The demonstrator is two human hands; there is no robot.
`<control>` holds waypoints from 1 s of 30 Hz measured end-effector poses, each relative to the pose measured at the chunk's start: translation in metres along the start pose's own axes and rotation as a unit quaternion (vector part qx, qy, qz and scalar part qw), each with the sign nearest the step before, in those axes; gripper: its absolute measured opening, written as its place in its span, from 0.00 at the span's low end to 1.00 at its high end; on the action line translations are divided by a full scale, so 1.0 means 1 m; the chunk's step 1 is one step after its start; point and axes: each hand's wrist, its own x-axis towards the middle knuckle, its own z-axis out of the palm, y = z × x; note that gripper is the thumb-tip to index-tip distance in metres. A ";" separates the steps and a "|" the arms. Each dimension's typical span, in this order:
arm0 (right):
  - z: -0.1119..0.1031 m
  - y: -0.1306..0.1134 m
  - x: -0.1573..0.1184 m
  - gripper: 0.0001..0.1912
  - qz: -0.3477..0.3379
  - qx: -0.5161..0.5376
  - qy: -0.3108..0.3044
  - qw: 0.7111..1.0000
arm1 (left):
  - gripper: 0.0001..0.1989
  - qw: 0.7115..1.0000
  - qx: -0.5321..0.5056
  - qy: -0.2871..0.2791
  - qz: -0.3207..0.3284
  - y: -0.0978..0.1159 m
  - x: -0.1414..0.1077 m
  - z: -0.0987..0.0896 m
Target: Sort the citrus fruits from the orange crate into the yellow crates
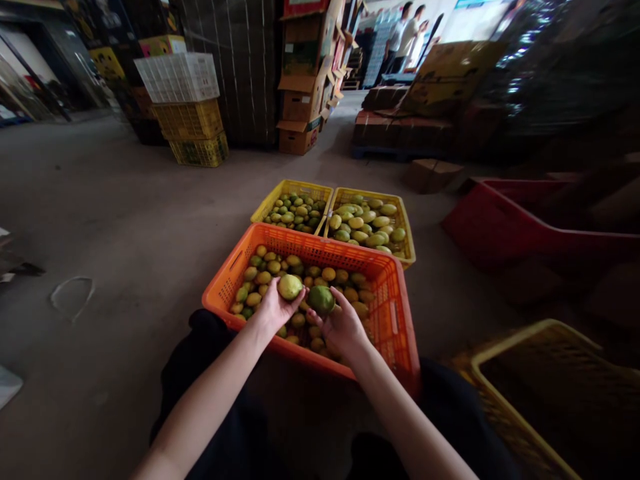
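Note:
Over the orange crate (230, 263), my left hand (277, 310) has its fingers around a pale yellow lemon (290, 287). Close beside it, my right hand (345, 327) grips a dark green lemon (321, 301) between thumb and fingers. Below both hands, many yellow and green lemons (329, 274) lie loose in the orange crate, and part of the crate's floor shows at the right. My forearms cover some of the near rim. Behind stand two yellow crates: the left one (273, 190) contains small greenish fruit, and the right one (407, 233) larger, longer-looking yellow-green fruit.
A yellow crate (500, 340) is near my right leg, with a red bin (480, 227) beyond it. Stacked white and yellow crates (190, 120) stand at the back left. Cardboard boxes (297, 107) are piled at the back. People (405, 40) stand in the far doorway.

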 end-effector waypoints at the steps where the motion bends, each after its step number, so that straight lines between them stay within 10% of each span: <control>1: 0.000 0.000 0.000 0.07 0.004 0.005 0.003 1.000 | 0.14 1.000 0.005 -0.002 -0.008 0.000 -0.001 0.001; 18: 0.009 -0.011 -0.019 0.10 -0.081 -0.028 -0.099 0.991 | 0.14 0.950 0.185 -0.235 0.087 -0.005 -0.023 0.007; 30: -0.004 -0.016 -0.002 0.11 -0.020 0.022 -0.023 0.999 | 0.21 0.985 0.125 -0.115 -0.017 0.007 -0.024 0.011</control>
